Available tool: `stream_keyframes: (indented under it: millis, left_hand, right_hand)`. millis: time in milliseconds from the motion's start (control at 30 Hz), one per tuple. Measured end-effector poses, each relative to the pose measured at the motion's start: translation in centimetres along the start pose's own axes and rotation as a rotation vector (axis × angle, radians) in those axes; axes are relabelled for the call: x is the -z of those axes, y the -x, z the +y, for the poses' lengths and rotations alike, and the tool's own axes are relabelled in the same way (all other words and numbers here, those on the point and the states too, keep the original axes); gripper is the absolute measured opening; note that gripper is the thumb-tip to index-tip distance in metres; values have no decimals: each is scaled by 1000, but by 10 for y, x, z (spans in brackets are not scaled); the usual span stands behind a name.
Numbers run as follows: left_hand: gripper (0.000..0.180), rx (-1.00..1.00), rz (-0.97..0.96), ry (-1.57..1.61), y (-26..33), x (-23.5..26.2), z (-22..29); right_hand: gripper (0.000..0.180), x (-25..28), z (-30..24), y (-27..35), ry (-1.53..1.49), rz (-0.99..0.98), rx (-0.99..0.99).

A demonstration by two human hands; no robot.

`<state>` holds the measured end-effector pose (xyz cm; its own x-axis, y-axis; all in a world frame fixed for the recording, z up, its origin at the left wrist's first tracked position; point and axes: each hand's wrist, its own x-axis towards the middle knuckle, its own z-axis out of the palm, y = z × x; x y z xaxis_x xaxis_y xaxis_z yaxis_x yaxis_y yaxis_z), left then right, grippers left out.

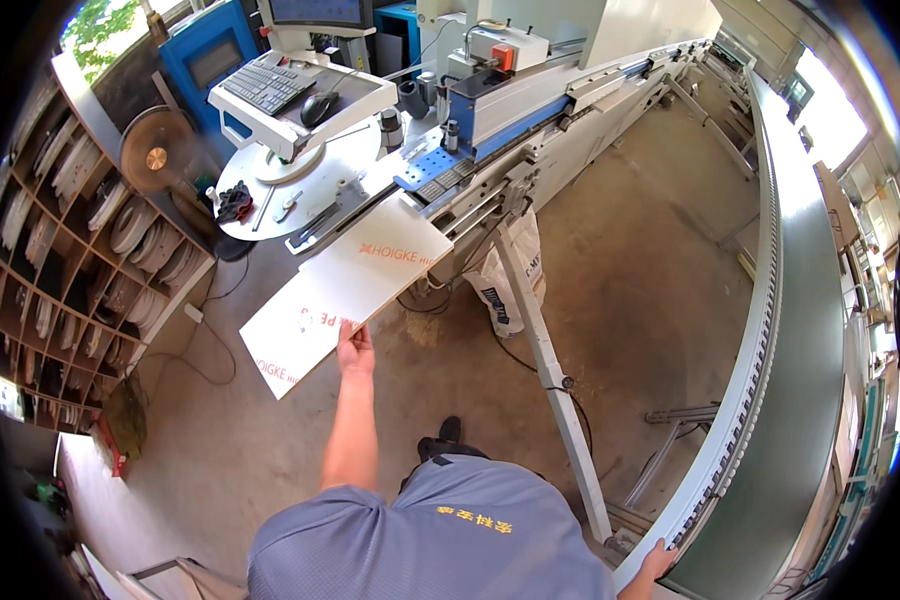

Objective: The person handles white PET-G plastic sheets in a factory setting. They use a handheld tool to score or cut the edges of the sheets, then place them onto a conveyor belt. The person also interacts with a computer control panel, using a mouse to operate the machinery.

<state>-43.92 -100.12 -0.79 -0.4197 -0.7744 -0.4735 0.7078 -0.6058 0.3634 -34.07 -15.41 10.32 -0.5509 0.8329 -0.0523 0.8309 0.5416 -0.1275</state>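
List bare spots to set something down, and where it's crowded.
Bare: near stretch of the green belt, right of its white toothed edge; floor between slanted metal leg and that edge, beyond the low frame; floor between left forearm and shelves, cable nearer the shelves.
Crowded: round table, with keyboard stand and tools.

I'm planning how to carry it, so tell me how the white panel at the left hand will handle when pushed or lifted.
The white panel should be fairly stiff: its long edge runs straight past the left hand. Its smooth-looking face may be slippery. Being broad and flat, it probably won't roll.
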Motion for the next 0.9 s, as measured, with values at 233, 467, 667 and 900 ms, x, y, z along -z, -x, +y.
stream_keyframes:
  millis: [233, 467, 667, 900]
  left_hand:
    - [32, 291, 25, -387, 2, -84, -33]
    - [36, 137, 37, -212, -20, -103, -75]
    - [33, 112, 53, -234, -18, -98, -75]
    - [22, 139, -104, -115, -43, -74, -80]
  right_hand:
    - [67, -10, 2, 0, 86, 68, 11]
    - [69, -23, 17, -12, 149, 96, 41]
    - [68, -27, 32, -18, 107, 152, 50]
    - [64, -16, 3, 14, 47, 198, -59]
